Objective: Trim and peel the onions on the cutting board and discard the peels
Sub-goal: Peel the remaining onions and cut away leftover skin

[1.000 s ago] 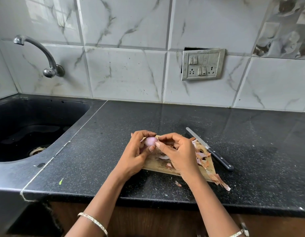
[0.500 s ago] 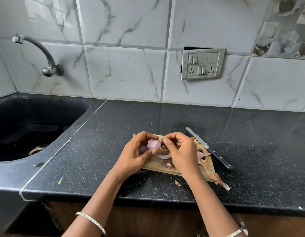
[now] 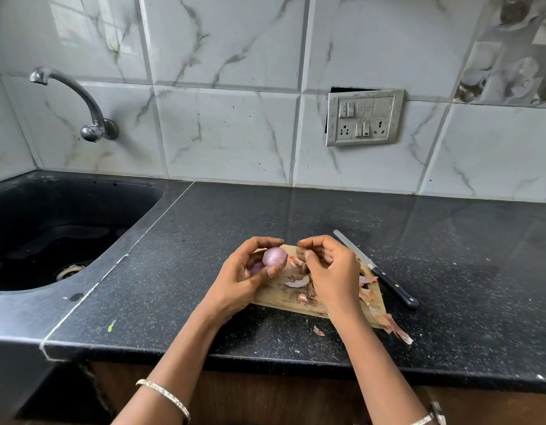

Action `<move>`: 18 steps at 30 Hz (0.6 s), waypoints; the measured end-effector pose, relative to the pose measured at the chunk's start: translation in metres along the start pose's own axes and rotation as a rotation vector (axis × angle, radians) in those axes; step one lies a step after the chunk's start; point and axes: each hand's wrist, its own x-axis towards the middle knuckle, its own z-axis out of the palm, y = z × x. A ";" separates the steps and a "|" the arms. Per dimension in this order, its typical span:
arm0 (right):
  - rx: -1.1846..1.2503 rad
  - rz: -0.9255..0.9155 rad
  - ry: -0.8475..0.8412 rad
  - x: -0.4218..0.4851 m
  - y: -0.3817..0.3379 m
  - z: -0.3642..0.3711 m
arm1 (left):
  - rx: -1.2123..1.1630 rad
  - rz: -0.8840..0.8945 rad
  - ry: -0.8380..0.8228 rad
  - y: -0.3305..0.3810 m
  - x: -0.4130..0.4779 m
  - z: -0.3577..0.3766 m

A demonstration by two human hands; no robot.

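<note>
Purple onion (image 3: 274, 256) sits cupped in my left hand (image 3: 250, 271); right hand (image 3: 330, 268), pinching something unclear, could scatter peels (image 3: 391, 326) off the counter (image 3: 204, 240).

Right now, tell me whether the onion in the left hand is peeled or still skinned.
Peeled, on the side shown: the onion in the left hand is smooth and purple; dry peels lie on the board.
</note>
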 end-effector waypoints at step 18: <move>-0.464 -0.031 0.105 0.009 -0.006 -0.017 | 0.094 -0.171 0.233 0.001 0.046 -0.019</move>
